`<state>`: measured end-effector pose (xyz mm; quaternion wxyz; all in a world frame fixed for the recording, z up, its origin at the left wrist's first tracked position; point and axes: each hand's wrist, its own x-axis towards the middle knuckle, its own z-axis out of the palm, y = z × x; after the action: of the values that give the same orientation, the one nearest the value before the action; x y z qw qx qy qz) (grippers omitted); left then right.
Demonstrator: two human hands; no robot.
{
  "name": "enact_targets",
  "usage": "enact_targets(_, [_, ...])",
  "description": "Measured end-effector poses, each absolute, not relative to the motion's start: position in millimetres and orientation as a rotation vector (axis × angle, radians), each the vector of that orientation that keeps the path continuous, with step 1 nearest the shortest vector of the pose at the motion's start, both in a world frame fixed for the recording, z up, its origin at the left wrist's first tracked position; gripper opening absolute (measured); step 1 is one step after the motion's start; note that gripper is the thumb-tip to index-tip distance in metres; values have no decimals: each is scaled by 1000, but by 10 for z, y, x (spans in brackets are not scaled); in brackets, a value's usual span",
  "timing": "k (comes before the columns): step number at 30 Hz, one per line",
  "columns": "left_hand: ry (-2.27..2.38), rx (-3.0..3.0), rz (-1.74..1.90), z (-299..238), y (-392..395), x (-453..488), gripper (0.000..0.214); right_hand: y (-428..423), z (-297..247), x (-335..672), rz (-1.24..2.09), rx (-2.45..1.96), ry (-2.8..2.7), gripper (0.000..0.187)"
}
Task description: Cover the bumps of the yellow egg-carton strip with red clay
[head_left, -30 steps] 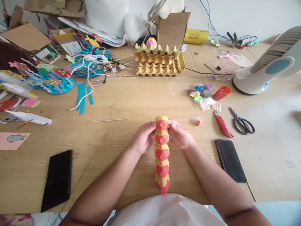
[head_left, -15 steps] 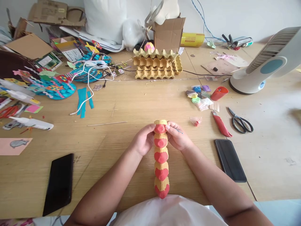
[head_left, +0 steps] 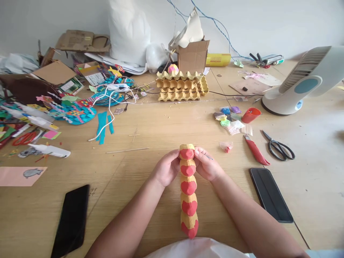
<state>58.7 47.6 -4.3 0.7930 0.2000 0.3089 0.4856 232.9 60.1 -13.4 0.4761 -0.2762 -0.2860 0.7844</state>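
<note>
A strip of egg carton cups (head_left: 188, 187), tan with a red patch on each cup, runs lengthwise in front of me, its near end by my shirt. At its far end, my left hand (head_left: 167, 169) pinches the left side between thumb and fingers. My right hand (head_left: 208, 165) grips the same end from the right, thumb on the edge. A thin dark stick-like thing (head_left: 209, 157) juts out from the right hand's fingers; its other end is hidden. The fingers under the strip are mostly out of sight.
Phones flank my arms, a black one (head_left: 70, 218) left and another (head_left: 271, 195) right. Scissors (head_left: 279, 147), a red-handled cutter (head_left: 255, 150) and small clay packets (head_left: 228, 116) lie right. Egg cartons (head_left: 180, 86) stand behind; a white fan (head_left: 298, 86) stands right. Blue paper crafts (head_left: 72, 114) crowd the left.
The camera view has tilted up slightly and shifted left, so everything appears lower and further right. Both hands keep their hold on the carton strip.
</note>
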Motion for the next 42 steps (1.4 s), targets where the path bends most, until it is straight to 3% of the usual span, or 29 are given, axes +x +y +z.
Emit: enact_targets(42, [681, 410, 943, -134, 696, 504, 30, 766, -137, 2247, 2064, -808, -586, 36])
